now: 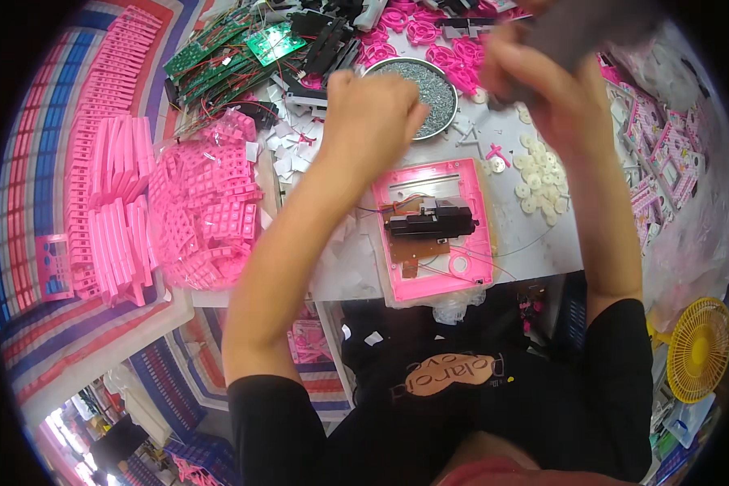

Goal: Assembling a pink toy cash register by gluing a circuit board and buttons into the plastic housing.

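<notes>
A pink plastic housing [389,279] lies open side up in front of me. Inside it sit a black mechanism [433,222], a brown circuit board [405,251] and thin wires. Beyond the housing, my left hand [373,113] is over the near left rim of a round metal dish [455,109] of small grey screws. Its fingers are curled closed, and whatever they may hold is hidden. Raised at the right, my right hand [535,77] is wrapped round a dark grey object [579,36], blurred by motion, whose kind I cannot make out.
White plastic discs [540,178] lie right of the housing. Green circuit boards [219,69] and pink loop-shaped parts [421,31] crowd the back. A bag of pink keypads [206,211] and stacked pink parts [117,235] stand left. Printed pieces [672,154] and a yellow fan [699,350] are at right.
</notes>
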`<action>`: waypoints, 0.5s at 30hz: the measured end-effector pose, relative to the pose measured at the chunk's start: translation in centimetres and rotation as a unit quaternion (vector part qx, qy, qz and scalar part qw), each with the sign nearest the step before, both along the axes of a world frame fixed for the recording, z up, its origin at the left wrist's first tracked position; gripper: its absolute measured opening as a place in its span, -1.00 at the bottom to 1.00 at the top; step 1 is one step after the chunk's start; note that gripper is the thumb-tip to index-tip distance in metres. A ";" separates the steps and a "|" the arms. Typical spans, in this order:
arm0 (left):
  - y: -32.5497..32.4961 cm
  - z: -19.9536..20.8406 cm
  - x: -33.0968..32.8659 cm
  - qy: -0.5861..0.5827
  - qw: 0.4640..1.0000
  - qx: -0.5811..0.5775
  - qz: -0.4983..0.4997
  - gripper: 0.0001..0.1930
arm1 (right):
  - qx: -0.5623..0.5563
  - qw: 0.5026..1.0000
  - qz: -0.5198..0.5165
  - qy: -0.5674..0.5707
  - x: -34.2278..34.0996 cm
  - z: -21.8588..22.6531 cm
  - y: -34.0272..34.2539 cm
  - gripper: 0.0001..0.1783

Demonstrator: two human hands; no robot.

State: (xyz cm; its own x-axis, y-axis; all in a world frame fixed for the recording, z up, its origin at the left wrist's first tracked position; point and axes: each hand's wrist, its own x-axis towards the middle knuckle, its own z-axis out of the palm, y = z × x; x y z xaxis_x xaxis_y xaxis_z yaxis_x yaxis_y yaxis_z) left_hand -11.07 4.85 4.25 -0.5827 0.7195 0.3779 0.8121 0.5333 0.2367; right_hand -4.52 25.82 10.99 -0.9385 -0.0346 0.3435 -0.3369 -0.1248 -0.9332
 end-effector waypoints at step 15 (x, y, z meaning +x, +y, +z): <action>-3.8 0.6 12.2 -0.255 0.950 0.182 0.018 -0.91 | -0.107 0.983 0.133 0.069 7.0 -0.7 -5.4 -0.56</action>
State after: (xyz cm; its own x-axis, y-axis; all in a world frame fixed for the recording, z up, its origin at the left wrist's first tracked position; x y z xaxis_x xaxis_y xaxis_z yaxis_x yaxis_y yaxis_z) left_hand 1.15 1.03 4.88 -0.7789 0.5705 0.2606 0.5253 0.3664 0.7680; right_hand 2.53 20.37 10.27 -0.8504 -0.1855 0.4924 -0.3869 -0.4138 -0.8241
